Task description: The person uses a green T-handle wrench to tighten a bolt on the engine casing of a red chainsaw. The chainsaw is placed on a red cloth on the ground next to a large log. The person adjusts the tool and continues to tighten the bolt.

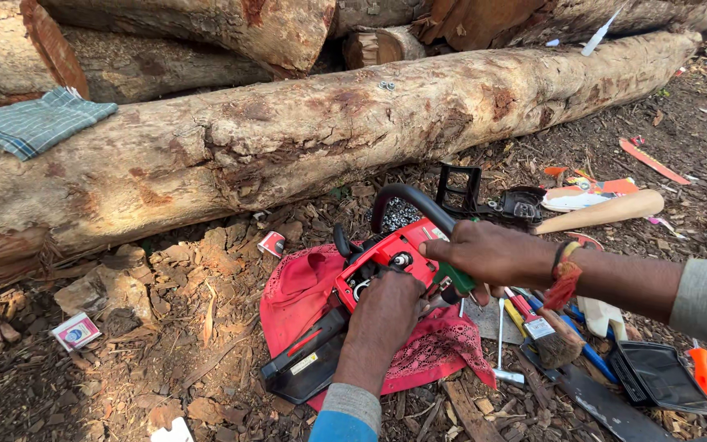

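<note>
Two hands are working over a red and black chainsaw body [386,266] that is lying on a crumpled red cloth [304,295] spread on the bark-littered ground [124,368]. Going left to right, I am seeing a blue checked cloth [34,123] draped on a long pale log [288,139], then my left hand [386,315] pressing down on the saw's housing, fingers curled against it. My right hand [493,254] is gripping a green-handled tool [456,278] at the housing. I am judging the tool could slip off and jab the left hand. Right of that, an empty black plastic cover [656,376] is lying among loose tools.
</note>
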The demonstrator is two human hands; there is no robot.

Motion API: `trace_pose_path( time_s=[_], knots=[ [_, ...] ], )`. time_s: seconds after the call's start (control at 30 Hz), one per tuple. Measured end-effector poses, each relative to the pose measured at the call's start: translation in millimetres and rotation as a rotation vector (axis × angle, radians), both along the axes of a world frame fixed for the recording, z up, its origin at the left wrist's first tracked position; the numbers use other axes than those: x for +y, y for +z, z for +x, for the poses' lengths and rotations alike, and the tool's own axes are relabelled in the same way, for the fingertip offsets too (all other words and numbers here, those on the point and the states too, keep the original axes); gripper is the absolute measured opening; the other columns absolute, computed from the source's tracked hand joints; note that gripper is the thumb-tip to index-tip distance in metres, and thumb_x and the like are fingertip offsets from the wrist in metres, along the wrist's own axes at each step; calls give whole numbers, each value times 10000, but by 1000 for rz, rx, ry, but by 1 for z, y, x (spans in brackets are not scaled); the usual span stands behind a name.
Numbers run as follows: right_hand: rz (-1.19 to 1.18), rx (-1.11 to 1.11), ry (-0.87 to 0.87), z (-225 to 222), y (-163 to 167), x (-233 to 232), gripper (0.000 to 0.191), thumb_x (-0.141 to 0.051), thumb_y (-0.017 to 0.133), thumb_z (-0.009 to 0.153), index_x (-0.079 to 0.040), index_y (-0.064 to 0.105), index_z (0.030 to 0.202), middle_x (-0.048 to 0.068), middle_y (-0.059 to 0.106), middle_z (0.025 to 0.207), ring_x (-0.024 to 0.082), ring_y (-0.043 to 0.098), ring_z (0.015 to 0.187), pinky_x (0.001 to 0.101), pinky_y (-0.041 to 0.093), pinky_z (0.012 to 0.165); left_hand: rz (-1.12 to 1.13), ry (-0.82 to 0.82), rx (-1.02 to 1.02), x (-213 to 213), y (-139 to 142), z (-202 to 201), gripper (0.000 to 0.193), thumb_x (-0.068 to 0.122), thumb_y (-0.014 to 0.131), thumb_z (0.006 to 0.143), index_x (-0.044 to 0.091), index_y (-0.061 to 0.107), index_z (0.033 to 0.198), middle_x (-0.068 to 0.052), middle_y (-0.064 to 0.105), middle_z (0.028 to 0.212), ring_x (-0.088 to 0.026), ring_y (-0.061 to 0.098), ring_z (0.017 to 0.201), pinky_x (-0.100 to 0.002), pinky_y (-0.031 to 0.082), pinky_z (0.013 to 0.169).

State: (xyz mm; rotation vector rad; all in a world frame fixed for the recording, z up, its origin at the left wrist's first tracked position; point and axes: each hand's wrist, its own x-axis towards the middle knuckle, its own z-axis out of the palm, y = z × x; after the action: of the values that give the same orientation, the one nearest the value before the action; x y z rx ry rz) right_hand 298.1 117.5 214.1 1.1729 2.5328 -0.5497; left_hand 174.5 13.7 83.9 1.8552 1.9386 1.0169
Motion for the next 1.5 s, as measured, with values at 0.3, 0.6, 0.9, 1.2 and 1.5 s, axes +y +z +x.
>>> trace_pose_path(
  time_s=[0.3,0.6,0.9,1.2,1.5],
  knots=[
    [701,-165,1062,11,60,10,695,-406,599,899,-142,468,1529,108,584,1388,238,645,1119,402,576,839,-32,-8,16,3,1,3,122,180,729,892,71,781,916,-200,737,873,-382,729,861,-507,576,812],
    [727,-293,1719,-8,70,21,603,-559,571,910,-1,589,1137,114,570,1110,287,602,1057,479,492,866,-10,-14,3,6,0,1,115,139,696,886,63,777,914,-200,733,910,-398,721,891,-525,567,821],
    [285,-24,205,-2,11,-4,728,-580,489,1032,17,668,656,157,590,553,286,658,519,430,533,588,31,-10,-10,2,-5,-1,96,133,741,847,43,761,874,-213,727,872,-414,714,887,-526,564,835],
    [603,-24,966,6,52,9,535,-467,566,986,-114,579,1388,110,650,1125,270,680,972,444,574,827,47,-28,4,5,-6,-1,88,113,729,851,49,771,894,-201,734,890,-396,726,882,-515,568,838],
    [637,-197,1474,2,53,14,587,-581,555,955,3,605,910,118,585,907,294,647,846,466,556,752,-7,-6,-43,-1,1,0,115,143,753,837,53,779,904,-197,729,900,-401,718,884,-519,568,810]
  ],
)
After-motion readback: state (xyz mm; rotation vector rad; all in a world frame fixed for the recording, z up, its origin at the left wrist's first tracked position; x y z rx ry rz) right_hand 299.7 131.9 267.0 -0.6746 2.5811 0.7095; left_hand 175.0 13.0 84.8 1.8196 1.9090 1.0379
